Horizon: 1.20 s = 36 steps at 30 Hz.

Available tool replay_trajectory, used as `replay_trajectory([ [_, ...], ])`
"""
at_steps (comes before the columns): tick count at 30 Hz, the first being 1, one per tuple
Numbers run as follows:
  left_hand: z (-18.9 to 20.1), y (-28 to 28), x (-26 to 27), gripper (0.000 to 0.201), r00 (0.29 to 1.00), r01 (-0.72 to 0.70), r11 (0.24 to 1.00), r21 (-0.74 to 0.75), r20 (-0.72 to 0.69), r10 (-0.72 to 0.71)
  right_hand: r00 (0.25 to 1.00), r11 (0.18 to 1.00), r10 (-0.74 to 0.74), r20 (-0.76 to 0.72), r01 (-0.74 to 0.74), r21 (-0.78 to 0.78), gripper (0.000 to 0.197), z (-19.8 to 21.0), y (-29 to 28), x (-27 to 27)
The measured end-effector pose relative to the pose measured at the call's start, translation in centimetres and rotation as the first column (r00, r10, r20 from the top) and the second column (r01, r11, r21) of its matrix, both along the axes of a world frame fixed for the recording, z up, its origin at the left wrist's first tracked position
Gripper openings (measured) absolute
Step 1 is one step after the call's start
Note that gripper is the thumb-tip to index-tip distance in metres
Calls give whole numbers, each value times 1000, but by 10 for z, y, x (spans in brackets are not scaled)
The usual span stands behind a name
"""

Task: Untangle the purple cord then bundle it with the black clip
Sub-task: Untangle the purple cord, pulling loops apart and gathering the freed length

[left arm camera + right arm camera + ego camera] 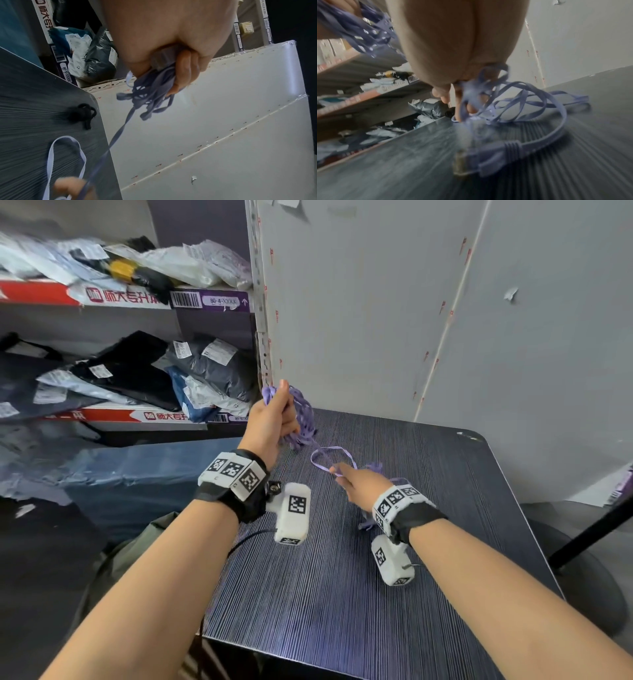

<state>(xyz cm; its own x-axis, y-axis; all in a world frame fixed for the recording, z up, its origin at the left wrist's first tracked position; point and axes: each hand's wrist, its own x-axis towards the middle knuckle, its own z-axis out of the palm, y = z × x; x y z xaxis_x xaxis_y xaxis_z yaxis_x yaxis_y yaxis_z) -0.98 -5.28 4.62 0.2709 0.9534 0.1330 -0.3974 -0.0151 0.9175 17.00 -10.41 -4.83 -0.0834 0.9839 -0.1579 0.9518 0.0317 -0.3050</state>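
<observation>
My left hand is raised over the table's far left corner and grips a bunch of loops of the flat purple cord; its curled fingers wrap the bunch. A strand runs down to my right hand, which pinches the cord low over the table. More cord lies in loose loops on the table beside it, ending in a clear plug. The black clip lies on the table near its far corner, seen only in the left wrist view.
The dark striped table stands against grey wall panels. Shelves with bagged parcels are at the left. A dark chair base sits right of the table.
</observation>
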Motion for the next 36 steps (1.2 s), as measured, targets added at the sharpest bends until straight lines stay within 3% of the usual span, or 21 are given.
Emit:
replay_trajectory([
  [4, -4, 5, -1, 34, 999, -23, 1000, -7, -28, 23, 927, 990, 137, 348, -112, -91, 35, 6, 8, -3],
  [6, -7, 7, 0, 32, 987, -55, 997, 52, -150, 62, 904, 984, 164, 395, -120, -132, 35, 16, 9, -13],
  [9, -12, 7, 5, 24, 902, -75, 973, 217, -402, 159, 812, 945, 262, 522, -325, 31, 48, 22, 0, -21],
  [14, -24, -1, 13, 26, 760, 23, 961, 277, -629, 163, 657, 752, 313, 686, -612, 243, 30, 29, -1, -25],
  [18, -28, -5, 19, 27, 747, 55, 956, 287, -647, 151, 701, 635, 340, 627, -662, 397, 28, 25, -3, -24],
  [22, -32, -3, 22, 31, 752, 72, 968, 239, -651, 105, 787, 661, 337, 517, -589, 466, 14, 24, -6, -22],
  [26, -33, -7, 23, 44, 693, 99, 965, 244, -713, 109, 841, 688, 294, 454, -516, 511, 37, 24, -5, -22],
  [28, -33, -9, 25, 49, 677, 99, 964, 246, -727, 115, 838, 677, 285, 465, -520, 521, 35, 25, -5, -22],
  [32, -36, -11, 26, 53, 601, 96, 965, 242, -787, 138, 837, 645, 280, 470, -526, 554, 17, 24, -6, -22],
  [36, -41, -14, 28, 54, 505, 116, 966, 233, -851, 144, 864, 663, 256, 434, -483, 571, 37, 25, -5, -26],
])
